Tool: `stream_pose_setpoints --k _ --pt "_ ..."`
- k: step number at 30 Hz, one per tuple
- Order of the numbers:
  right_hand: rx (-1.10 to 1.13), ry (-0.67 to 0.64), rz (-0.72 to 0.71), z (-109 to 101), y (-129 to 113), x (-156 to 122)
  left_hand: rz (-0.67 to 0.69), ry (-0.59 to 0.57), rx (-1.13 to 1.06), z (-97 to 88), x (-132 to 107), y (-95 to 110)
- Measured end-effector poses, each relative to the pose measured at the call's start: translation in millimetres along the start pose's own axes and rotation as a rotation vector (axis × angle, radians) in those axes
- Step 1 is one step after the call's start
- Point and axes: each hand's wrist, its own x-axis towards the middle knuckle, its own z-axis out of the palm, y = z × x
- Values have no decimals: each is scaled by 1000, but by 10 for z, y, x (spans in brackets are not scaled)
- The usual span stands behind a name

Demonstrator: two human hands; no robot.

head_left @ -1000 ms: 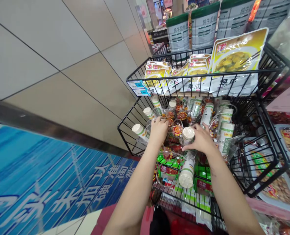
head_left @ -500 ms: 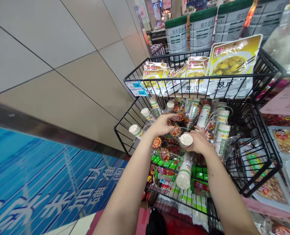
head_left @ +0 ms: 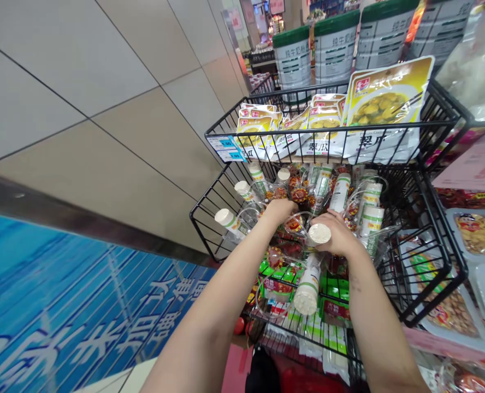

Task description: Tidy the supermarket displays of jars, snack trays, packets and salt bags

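Tube (head_left: 319, 233) sits at nine o'clock of my right hand (head_left: 341, 236), fingers wrapped round it; left hand (head_left: 281, 209) dips among packets (head_left: 295, 224), and I cannot tell its grip.

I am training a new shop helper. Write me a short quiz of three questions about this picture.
1. True or false: the right hand grips a white-capped tube.
2. On the wire rack, which tier does the left hand reach into? A top, B middle, C bottom.
3. Fill in: the pouches on the top tier are mostly ____.
Key: 1 true; 2 B; 3 yellow.
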Motion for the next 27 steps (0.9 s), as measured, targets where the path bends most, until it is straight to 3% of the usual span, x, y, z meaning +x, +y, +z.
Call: stream_pose_setpoints --k 7,11,12,16,17,20,23,25,27 --pt "13 -57 22 -20 44 -28 -93 -144 64 36 -490 7" --pt "59 -148 58 -60 -28 -59 -79 -217 51 -58 -582 -21" --pt "97 -177 71 -76 -50 -66 -55 -191 29 -96 -566 -18" --pt "263 -224 163 -118 -111 -48 85 118 -158 -128 -439 85" --pt "272 -177 183 -111 -117 -30 112 102 -195 -90 -406 127" --pt "100 175 287 -49 -123 44 131 -198 -220 63 -309 238" --pt "-186 536 571 26 -134 112 106 -333 -238 103 -147 271" --pt "-253 546 762 43 -149 140 94 -289 -273 33 26 249" --pt "-254 444 860 24 -164 150 77 -171 -295 -63 246 212"
